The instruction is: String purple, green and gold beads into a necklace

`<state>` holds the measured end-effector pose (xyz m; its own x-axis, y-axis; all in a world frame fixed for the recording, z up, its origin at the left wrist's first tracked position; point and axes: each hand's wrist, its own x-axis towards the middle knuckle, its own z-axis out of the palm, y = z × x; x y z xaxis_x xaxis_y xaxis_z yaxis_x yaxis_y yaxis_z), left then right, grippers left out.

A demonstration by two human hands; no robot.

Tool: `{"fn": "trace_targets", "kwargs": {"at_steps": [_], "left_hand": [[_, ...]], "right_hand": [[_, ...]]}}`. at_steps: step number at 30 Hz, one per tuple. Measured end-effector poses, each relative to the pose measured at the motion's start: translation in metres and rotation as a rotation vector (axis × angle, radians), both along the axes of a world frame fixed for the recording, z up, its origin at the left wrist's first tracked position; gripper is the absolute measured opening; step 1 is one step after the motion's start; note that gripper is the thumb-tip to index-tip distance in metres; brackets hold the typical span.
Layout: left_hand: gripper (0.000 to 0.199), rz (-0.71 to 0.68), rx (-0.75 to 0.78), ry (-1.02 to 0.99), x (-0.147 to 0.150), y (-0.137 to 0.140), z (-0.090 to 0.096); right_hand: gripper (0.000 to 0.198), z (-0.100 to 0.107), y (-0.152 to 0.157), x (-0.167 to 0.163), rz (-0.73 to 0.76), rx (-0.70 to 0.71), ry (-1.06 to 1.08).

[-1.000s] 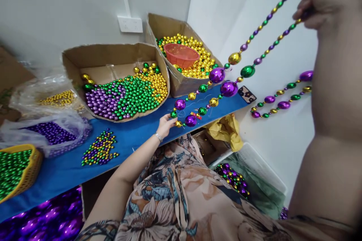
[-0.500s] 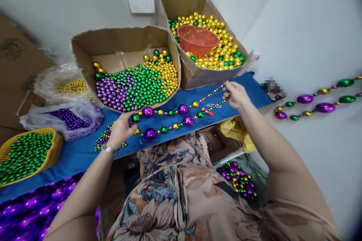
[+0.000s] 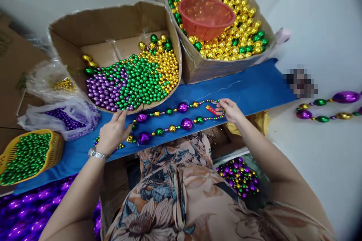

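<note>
A bead necklace [image 3: 186,123] in purple, green and gold lies stretched out as a long loop on the blue cloth [image 3: 254,83]. My right hand [image 3: 230,110] pinches its right end, where the beads are small. At the left end, my left hand [image 3: 111,133] rests palm down, thumb and fingers apart, right beside the larger beads. Whether its fingers touch them is hard to see. Small mixed beads [image 3: 120,146] lie partly hidden under and around that hand. A red tag [image 3: 212,111] sits inside the loop close to my right hand.
Behind are a cardboard box [image 3: 113,19] of sorted beads and another box [image 3: 215,71] of gold and green beads with a red basket [image 3: 206,19]. At left are plastic bags [image 3: 36,115] and a yellow basket [image 3: 56,150]. Another necklace [image 3: 322,119] is at right. Thin thread [image 3: 223,89] crosses the cloth.
My right hand has come down and toward me with the right end of the necklace, which now lies lower. My left hand has shifted slightly left, its fingers apart. The view has tilted down.
</note>
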<state>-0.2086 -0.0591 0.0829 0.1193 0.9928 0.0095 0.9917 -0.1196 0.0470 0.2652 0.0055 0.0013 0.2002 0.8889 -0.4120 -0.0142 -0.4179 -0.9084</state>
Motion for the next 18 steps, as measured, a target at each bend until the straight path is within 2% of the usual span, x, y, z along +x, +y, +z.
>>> {"fn": "trace_targets", "kwargs": {"at_steps": [4,8,10,13,15,18], "left_hand": [[0.054,-0.057,0.134,-0.128,0.024,0.013,0.028],[0.049,-0.207,0.234,-0.368,0.060,0.039,0.072],[0.049,-0.284,0.268,-0.502,0.079,0.053,0.095],[0.051,-0.387,0.322,-0.666,0.106,0.070,0.130],[0.052,-0.511,0.363,-0.742,0.124,0.076,0.151],[0.054,-0.604,0.345,-0.727,0.152,0.085,0.179]], "right_hand": [[0.034,-0.018,-0.015,-0.005,0.080,-0.048,-0.047],[0.038,-0.024,-0.018,0.004,0.281,-0.005,-0.238],[0.041,-0.021,-0.015,0.009,0.457,0.055,-0.487],[0.045,-0.008,-0.008,0.009,0.710,0.099,-0.997],[0.051,0.004,-0.003,0.005,0.779,0.077,-1.240],[0.054,0.022,0.008,-0.001,0.795,0.078,-1.398]]}}
